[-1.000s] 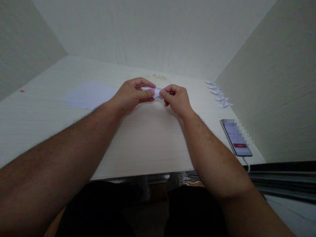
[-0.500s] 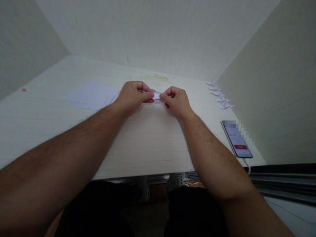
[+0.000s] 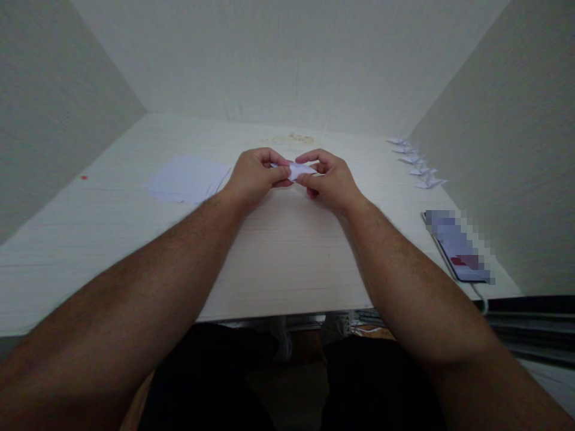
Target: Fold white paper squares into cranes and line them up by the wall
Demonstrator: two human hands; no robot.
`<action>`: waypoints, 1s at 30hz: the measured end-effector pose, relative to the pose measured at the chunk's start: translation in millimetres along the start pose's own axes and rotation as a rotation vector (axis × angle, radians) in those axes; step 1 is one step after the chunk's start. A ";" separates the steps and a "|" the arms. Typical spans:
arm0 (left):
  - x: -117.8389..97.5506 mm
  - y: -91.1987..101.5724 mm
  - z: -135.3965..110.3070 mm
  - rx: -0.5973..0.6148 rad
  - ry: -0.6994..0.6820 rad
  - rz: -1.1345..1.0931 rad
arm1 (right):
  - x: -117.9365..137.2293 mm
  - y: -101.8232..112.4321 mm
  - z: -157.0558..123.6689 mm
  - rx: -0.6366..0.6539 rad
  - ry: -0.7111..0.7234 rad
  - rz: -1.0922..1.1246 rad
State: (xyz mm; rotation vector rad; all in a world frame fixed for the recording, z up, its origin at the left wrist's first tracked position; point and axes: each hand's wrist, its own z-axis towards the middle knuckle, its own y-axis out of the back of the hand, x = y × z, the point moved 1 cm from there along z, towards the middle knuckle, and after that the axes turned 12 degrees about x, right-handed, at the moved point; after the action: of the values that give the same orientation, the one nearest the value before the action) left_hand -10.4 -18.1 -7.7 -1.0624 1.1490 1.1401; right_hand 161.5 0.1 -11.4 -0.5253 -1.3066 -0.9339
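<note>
A small folded piece of white paper (image 3: 300, 171) is held between my two hands above the middle of the table. My left hand (image 3: 264, 173) pinches its left end, thumb toward me. The right end sits between the thumb and fingers of my right hand (image 3: 330, 176), whose index finger is raised over the top. A pointed tip of the paper shows at the right. My fingers hide part of the folds.
A stack of white paper sheets (image 3: 186, 178) lies to the left on the pale table (image 3: 287, 257). Several folded paper cranes (image 3: 420, 160) stand in a row along the right wall. A phone (image 3: 458, 245) with a cable lies nearer on the right. A small red bit (image 3: 84, 178) lies far left.
My right fingers have loosened and shifted on the paper, so more of its right end shows. My left pinch stays. The whole view has swung slightly, moving everything right.
</note>
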 end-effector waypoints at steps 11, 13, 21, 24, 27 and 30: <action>-2.6 -0.9 -1.5 0.013 0.000 0.007 | 3.4 -5.4 -4.7 0.025 -0.128 -0.155; -3.6 -2.0 -2.7 0.009 0.004 0.005 | 3.5 -5.7 -4.7 0.021 -0.126 -0.201; -1.8 -3.6 -4.1 -0.024 0.006 -0.082 | 4.7 -5.2 -3.8 -0.006 -0.090 -0.346; -1.7 -4.2 -3.9 -0.021 -0.027 -0.049 | 5.3 -7.4 -3.7 -0.054 -0.088 -0.346; -1.4 -4.7 -3.9 -0.059 -0.072 -0.023 | 5.9 -9.5 -3.0 -0.141 -0.046 -0.291; 1.1 -4.0 -3.8 -0.100 -0.097 -0.020 | 5.4 -10.2 -1.6 -0.277 0.023 -0.200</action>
State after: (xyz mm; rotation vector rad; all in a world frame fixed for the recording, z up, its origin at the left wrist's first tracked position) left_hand -6.8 -22.3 -9.0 -1.0806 1.0117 1.2307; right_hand 153.9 -8.2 -8.3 -0.6014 -1.2320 -1.2949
